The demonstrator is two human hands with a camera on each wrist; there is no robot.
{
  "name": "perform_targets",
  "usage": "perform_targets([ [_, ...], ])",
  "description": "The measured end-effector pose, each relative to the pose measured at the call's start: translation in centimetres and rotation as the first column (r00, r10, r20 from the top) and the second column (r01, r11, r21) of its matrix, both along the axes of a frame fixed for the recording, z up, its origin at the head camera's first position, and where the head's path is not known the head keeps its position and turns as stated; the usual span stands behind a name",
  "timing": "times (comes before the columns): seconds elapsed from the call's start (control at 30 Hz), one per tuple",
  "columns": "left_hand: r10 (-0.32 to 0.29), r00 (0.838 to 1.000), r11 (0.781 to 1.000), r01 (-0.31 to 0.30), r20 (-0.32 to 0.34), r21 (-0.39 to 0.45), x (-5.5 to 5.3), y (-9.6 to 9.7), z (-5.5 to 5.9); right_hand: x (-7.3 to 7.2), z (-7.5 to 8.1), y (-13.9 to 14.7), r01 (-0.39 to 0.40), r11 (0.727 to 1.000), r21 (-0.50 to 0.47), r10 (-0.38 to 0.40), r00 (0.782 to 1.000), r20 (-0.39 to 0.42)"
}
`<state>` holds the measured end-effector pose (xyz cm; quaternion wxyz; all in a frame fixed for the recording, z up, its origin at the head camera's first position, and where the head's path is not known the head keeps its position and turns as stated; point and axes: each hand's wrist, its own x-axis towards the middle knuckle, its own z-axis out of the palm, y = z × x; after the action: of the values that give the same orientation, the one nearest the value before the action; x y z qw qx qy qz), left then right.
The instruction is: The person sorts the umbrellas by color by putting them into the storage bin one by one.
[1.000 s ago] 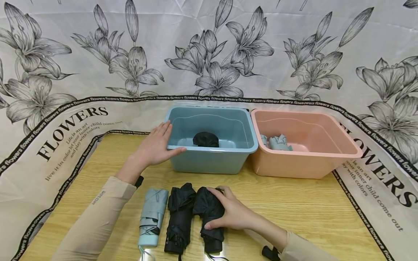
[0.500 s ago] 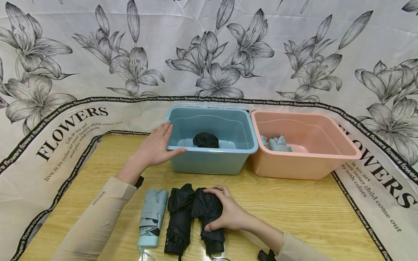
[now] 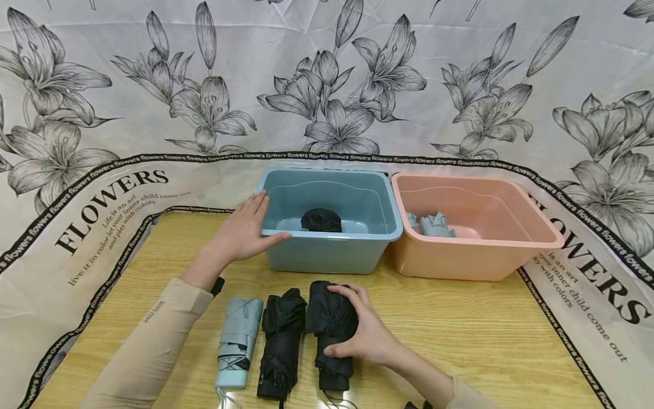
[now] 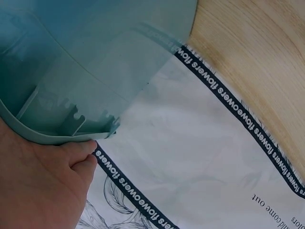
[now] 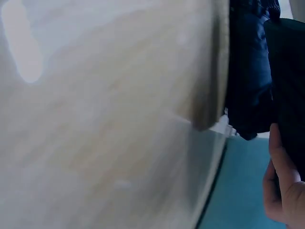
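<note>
My right hand (image 3: 370, 335) grips a black folded umbrella (image 3: 329, 321) from its right side, thumb near the handle and fingers over the top. The umbrella's far end is tipped up, and its cord trails at the near end. Close on its left lies another black folded umbrella (image 3: 281, 346), then a light blue one (image 3: 239, 341). My left hand (image 3: 239, 233) rests on the left front corner of a blue bin (image 3: 327, 255), fingers straight and thumb along the front rim. In the left wrist view, that hand (image 4: 43, 176) lies against the bin's edge (image 4: 71, 138).
Inside the blue bin is a black bundle (image 3: 321, 220). A pink bin (image 3: 460, 261) stands against its right side, with light blue folded fabric (image 3: 435, 225) in it. Behind both bins hangs a flower-printed cloth (image 3: 214, 130). The wooden table (image 3: 460, 329) extends in front.
The right hand has tightened round the right-hand black umbrella and tipped its far end up, shifting it slightly away from its neighbour. My left hand has stayed on the blue bin.
</note>
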<state>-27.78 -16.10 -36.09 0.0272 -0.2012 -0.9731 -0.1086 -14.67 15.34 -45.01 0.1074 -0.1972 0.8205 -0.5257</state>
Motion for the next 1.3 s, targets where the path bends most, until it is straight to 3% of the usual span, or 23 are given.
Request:
perform_targets([
  [0.23,-0.006,1.000,1.000,0.006,-0.012,-0.002,-0.1,0.0,-0.2,-0.1,1.4,0.4,0.005,0.988,-0.152,-0.030,0.986,-0.162],
  [0.5,0.000,1.000,1.000,0.000,-0.012,-0.005,-0.2,0.2,0.1,-2.0,5.3,1.5,-0.020,0.930,-0.368,-0.102,0.945,-0.311],
  [0.63,-0.001,1.000,1.000,0.001,-0.015,-0.011,-0.3,0.3,0.3,-3.7,8.0,2.4,0.018,0.905,-0.425,-0.178,0.924,-0.340],
  [0.87,-0.002,1.000,1.000,0.002,-0.014,-0.019,-0.2,0.3,0.3,-8.4,12.4,3.7,0.056,0.866,-0.498,-0.267,0.892,-0.364],
  [1.0,0.001,1.000,1.000,-0.001,-0.010,-0.020,-0.1,0.2,0.3,-11.4,14.4,4.2,0.092,0.868,-0.487,-0.304,0.875,-0.376],
  [1.07,0.002,1.000,1.000,-0.003,-0.007,-0.022,-0.1,0.1,0.2,-12.9,15.2,4.3,0.136,0.883,-0.450,-0.325,0.868,-0.376],
  [1.17,0.003,1.000,1.000,-0.003,-0.004,-0.026,-0.1,0.0,0.1,-14.9,15.7,4.5,0.206,0.914,-0.350,-0.339,0.861,-0.378],
  [1.3,0.002,1.000,1.000,-0.002,-0.013,-0.028,-0.1,0.0,-0.1,-17.5,15.3,4.5,0.276,0.948,-0.159,-0.318,0.854,-0.411],
])
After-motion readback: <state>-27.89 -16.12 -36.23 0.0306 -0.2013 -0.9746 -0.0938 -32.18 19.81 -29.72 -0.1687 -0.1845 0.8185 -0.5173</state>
